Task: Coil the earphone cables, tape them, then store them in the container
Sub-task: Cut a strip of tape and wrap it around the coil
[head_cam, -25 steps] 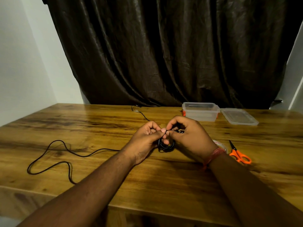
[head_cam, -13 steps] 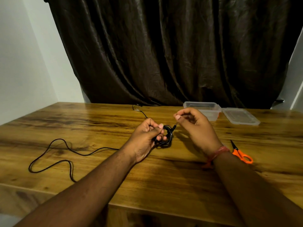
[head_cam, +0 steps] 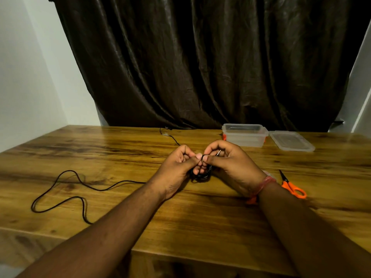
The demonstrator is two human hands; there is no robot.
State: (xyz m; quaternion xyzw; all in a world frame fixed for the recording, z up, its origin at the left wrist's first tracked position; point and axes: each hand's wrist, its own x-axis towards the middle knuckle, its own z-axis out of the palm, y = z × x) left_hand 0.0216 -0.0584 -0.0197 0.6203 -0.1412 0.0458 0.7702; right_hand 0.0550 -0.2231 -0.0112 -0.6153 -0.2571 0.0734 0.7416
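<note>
One coil (head_cam: 200, 173) nearly wound, left hand (head_cam: 178, 167) gripping it, right hand (head_cam: 230, 163) pinching the plug end; taping, container (head_cam: 245, 135) left.

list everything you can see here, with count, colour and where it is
coiled cable: 1, black, held between both hands at table centre
loose cable: 1, black, lying in loops on the table's left side
thin cable: 1, black, far edge of the table by the curtain
container: 1, clear, open, far right of the table
lid: 1, clear, flat beside the container
scissors: 1, orange handles, right side
table: 1, brown wood
curtain: 1, dark brown, behind the table
left hand: 1, grips the coil
right hand: 1, pinches the cable end; red wrist band
</note>
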